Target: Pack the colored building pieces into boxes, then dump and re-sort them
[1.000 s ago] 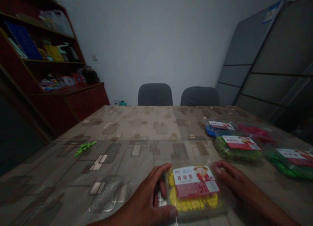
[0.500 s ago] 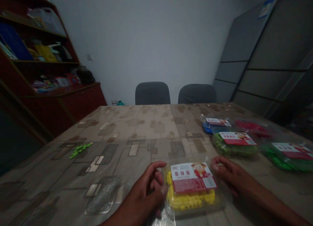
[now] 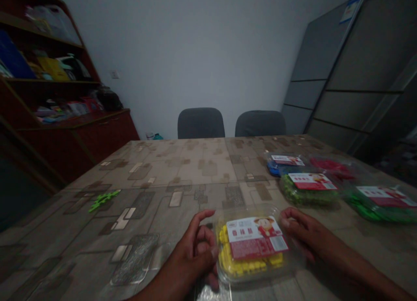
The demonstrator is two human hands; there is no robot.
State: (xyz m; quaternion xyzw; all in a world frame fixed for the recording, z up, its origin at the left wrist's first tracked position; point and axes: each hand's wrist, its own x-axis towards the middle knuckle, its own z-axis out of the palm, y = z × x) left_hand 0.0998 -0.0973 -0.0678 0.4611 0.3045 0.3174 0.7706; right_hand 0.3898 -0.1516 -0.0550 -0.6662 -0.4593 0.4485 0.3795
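Note:
A clear plastic box (image 3: 250, 266) of yellow pieces, with a red and white label on its lid, is between my two hands near the table's front edge. My left hand (image 3: 200, 251) grips its left side, thumb near the front corner and fingers curled behind. At the right rim, my right hand (image 3: 301, 229) pinches the box with bent fingers; part of that hand is hidden. The lid looks closed. Off to the left, a flat bright green toothed piece (image 3: 103, 200) lies alone on the patterned table (image 3: 195, 162).
Right of my hands stand more clear boxes: one with blue pieces (image 3: 273, 168), one light green (image 3: 293, 192), one pink (image 3: 335, 167), one darker green (image 3: 368, 210). Two grey chairs (image 3: 201, 124) back the far edge. A wooden shelf unit (image 3: 74, 125) stands left.
The view has shifted slightly. Both hands still hold the box of yellow pieces, and the pieces inside sit a little differently. The other boxes have not visibly moved on the table.

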